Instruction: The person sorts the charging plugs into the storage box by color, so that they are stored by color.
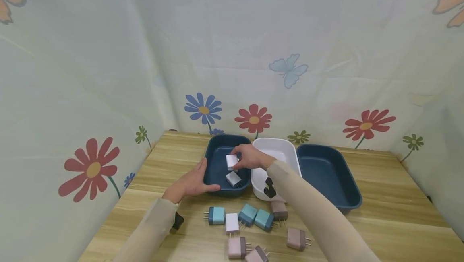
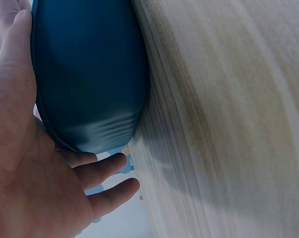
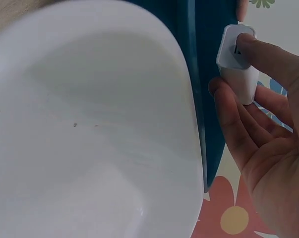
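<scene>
My right hand (image 1: pixel 251 156) pinches a white charger plug (image 1: pixel 231 161) between thumb and fingers, over the left dark blue bin (image 1: pixel 214 165). In the right wrist view the plug (image 3: pixel 238 64) shows its end face, with the thumb across it. A second white plug (image 1: pixel 233 179) lies inside that bin. My left hand (image 1: pixel 193 179) rests against the bin's near left side, thumb along the front rim and fingers along the left wall. The left wrist view shows this hand (image 2: pixel 45 163) with spread, fairly straight fingers at the blue bin's outer wall (image 2: pixel 94 74).
A white bin (image 1: pixel 259 185) stands beside the left one, with another dark blue bin (image 1: pixel 326 169) to its right. In front lie several teal plugs (image 1: pixel 216 215), several pink plugs (image 1: pixel 296 238) and a white plug (image 1: pixel 232 223). A printed curtain (image 1: pixel 232 52) hangs behind the wooden table (image 1: pixel 395 205).
</scene>
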The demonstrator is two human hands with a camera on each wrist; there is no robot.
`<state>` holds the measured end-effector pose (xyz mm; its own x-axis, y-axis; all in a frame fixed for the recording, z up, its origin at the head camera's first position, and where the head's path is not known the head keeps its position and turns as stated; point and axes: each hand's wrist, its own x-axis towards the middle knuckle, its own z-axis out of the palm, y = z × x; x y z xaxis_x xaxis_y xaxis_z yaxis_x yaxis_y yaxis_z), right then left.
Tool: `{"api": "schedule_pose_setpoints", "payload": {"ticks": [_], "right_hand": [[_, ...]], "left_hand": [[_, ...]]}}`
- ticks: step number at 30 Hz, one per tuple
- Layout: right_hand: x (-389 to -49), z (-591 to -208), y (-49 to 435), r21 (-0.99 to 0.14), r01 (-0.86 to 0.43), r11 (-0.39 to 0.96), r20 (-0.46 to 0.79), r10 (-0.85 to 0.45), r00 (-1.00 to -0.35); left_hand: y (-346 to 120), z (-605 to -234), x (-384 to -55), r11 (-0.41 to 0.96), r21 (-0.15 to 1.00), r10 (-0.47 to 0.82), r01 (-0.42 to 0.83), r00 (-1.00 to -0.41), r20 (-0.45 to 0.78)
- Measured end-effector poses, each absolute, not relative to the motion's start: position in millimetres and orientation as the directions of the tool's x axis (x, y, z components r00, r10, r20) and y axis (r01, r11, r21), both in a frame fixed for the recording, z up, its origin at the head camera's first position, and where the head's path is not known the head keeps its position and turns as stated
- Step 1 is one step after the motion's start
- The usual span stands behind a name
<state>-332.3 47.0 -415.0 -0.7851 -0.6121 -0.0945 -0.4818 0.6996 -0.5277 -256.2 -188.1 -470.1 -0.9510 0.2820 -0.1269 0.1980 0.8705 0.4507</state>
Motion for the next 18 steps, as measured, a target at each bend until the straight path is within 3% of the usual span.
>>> {"api": "schedule_pose_setpoints", "payload": {"ticks": [18], "right_hand": [[-327.6,-415.9,52.9,-0.636,-0.434,0.638,-0.093,-0.622,-0.778]], "left_hand": [[-186.5,-468.4,-254.2,0.876,0.448,0.262,0.178,-0.956,-0.133]]}}
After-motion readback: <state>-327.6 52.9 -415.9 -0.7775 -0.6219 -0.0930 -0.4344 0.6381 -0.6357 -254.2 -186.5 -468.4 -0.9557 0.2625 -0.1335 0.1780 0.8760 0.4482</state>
